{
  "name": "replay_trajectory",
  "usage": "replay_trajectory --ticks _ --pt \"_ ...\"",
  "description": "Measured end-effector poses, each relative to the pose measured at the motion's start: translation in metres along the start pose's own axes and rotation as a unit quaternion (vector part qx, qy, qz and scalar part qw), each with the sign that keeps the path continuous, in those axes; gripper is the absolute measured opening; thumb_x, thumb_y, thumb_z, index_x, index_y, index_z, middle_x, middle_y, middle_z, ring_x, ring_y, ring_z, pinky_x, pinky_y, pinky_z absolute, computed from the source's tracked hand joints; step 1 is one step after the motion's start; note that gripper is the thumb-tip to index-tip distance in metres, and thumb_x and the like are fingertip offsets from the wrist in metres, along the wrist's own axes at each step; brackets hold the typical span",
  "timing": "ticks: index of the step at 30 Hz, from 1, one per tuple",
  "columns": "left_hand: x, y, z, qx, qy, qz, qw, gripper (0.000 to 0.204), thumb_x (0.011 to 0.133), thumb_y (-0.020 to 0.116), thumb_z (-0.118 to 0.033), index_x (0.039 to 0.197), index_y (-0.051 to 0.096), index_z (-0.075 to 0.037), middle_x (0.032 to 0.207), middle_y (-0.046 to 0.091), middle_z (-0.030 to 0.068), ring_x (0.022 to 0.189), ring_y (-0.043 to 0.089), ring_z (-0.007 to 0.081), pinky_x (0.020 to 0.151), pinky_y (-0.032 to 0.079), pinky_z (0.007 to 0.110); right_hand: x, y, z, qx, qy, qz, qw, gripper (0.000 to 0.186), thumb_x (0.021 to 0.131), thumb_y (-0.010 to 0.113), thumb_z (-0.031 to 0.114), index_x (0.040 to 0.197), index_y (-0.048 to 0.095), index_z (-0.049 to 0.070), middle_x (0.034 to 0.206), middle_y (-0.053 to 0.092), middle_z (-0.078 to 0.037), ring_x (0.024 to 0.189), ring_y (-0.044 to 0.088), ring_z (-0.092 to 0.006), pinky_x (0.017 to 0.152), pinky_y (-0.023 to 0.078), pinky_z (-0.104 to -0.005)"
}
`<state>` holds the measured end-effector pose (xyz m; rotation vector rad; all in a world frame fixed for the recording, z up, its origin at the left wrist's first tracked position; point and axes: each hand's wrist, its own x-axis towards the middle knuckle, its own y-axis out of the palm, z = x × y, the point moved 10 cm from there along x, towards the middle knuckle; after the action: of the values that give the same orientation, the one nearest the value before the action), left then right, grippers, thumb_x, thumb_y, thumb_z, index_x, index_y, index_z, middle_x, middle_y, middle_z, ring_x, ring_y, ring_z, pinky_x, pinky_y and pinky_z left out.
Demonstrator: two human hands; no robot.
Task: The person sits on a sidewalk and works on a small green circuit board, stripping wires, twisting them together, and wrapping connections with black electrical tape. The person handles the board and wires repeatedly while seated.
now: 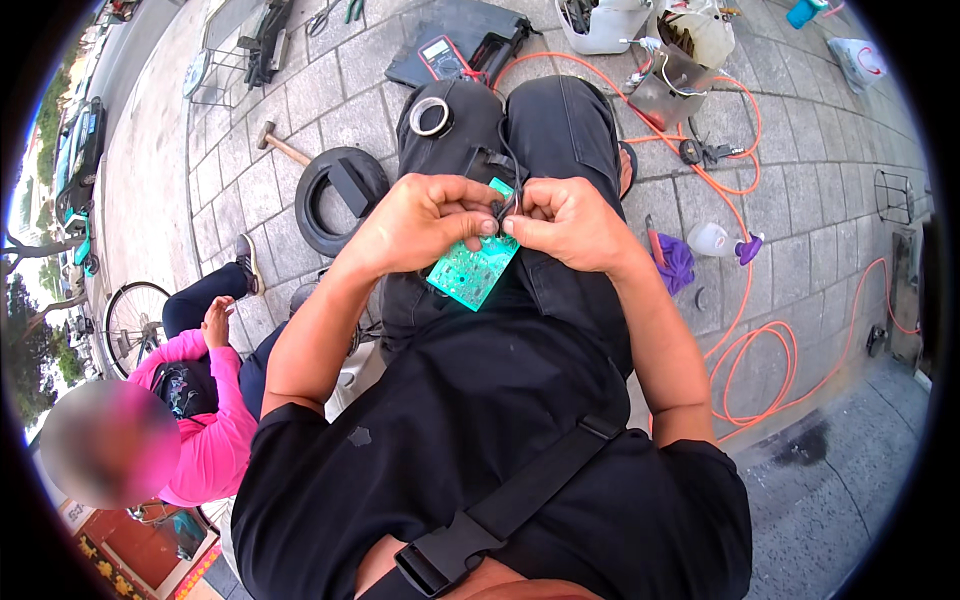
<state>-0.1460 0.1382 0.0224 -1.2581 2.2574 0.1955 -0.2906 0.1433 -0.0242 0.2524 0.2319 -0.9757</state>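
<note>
A green circuit board (472, 272) rests over my lap, tilted, its soldered face up. My left hand (437, 220) is closed at the board's upper part, thumb and fingers pinched near dark wires (506, 207). Opposite it, my right hand (562, 222) pinches those wires between thumb and forefinger. The fingertips of both hands almost meet, and they hide where the wires join the board. A dark cable runs up from there between my knees. On my left thigh lies a roll of tape (430, 117).
Beyond my knees a multimeter (441, 58) lies on a black case (484, 30). A tire (322, 222) and hammer (283, 146) are at left. An orange hose (738, 365) coils at right near a purple cloth (676, 264). A person in pink (215, 425) sits at left.
</note>
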Motion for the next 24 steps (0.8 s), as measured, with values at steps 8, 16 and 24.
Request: replay_trajectory --ticks 8,16,24 --pt "0.002 -0.003 0.003 0.020 -0.031 0.008 0.999 0.034 0.100 0.076 -0.009 0.129 0.071 0.006 0.097 0.078 0.0080 0.080 0.073 0.0104 0.065 0.056 0.025 -0.002 0.002 0.005 -0.002 0.014 0.027 1.000 0.020 0.090 0.079 0.016 0.095 0.071 -0.002 0.076 0.062 0.001 0.070 0.053 -0.0055 0.063 0.046 -0.0274" --pt "0.006 -0.011 0.009 -0.093 -0.031 0.008 0.995 0.032 0.101 0.076 -0.012 0.126 0.068 0.007 0.093 0.076 0.0071 0.073 0.072 0.0112 0.056 0.052 0.022 -0.031 -0.013 0.043 -0.116 -0.065 -0.192 0.972 0.028 0.087 0.081 0.017 0.107 0.069 0.000 0.095 0.066 -0.007 0.069 0.063 -0.0166 0.066 0.053 -0.0334" --pt "0.006 -0.004 0.005 -0.108 -0.048 0.028 0.993 0.034 0.101 0.075 -0.010 0.129 0.067 0.007 0.097 0.077 0.0100 0.073 0.073 0.0126 0.057 0.054 0.024 -0.051 0.023 0.063 -0.264 -0.193 -0.241 0.914 0.014 0.094 0.079 0.012 0.098 0.072 0.001 0.083 0.066 -0.011 0.067 0.067 -0.0252 0.062 0.053 -0.0383"
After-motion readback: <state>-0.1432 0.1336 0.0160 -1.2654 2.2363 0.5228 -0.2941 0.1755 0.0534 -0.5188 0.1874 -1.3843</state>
